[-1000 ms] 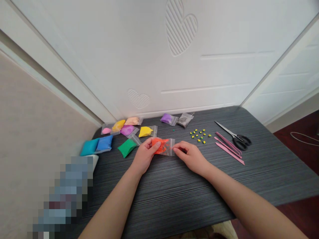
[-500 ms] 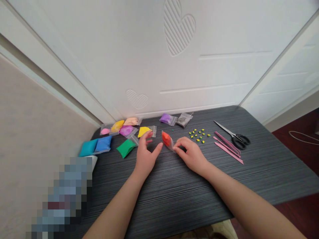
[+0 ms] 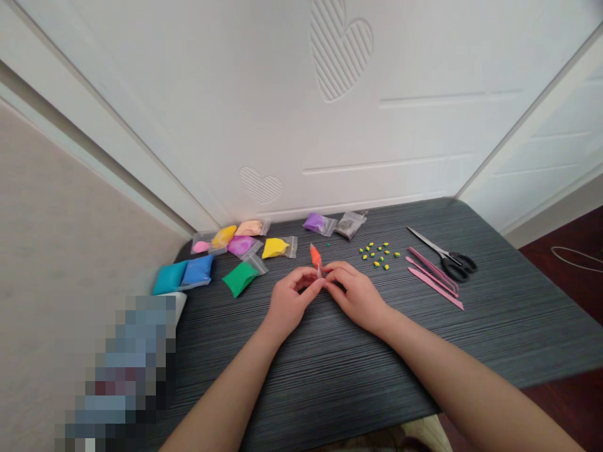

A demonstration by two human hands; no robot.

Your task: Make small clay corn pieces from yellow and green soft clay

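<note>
A small clear zip bag of orange-red clay (image 3: pixel 316 256) is held between my two hands, its filled end pointing away from me. My left hand (image 3: pixel 294 298) pinches the clear mouth of the bag from the left, thumb and fingers closed on it. My right hand (image 3: pixel 355 292) grips the same edge from the right, its fingertips touching or nearly touching the left ones. Just right of my hands lie several tiny yellow-and-green clay pieces (image 3: pixel 377 255). A bag of yellow clay (image 3: pixel 276 247) and a bag of green clay (image 3: pixel 239 278) lie left of my hands.
Purple (image 3: pixel 315 222) and grey (image 3: pixel 349 224) clay bags lie at the back. More bags, including a blue one (image 3: pixel 198 270), are at the left. Scissors (image 3: pixel 445 254) and pink modelling tools (image 3: pixel 436 287) lie on the right of the dark table (image 3: pixel 330 389). A white panel (image 3: pixel 211 94) stands behind.
My left hand has moved right and closed on the bag of orange-red clay. The bag has turned more edge-on, and both hands now meet at its mouth.
</note>
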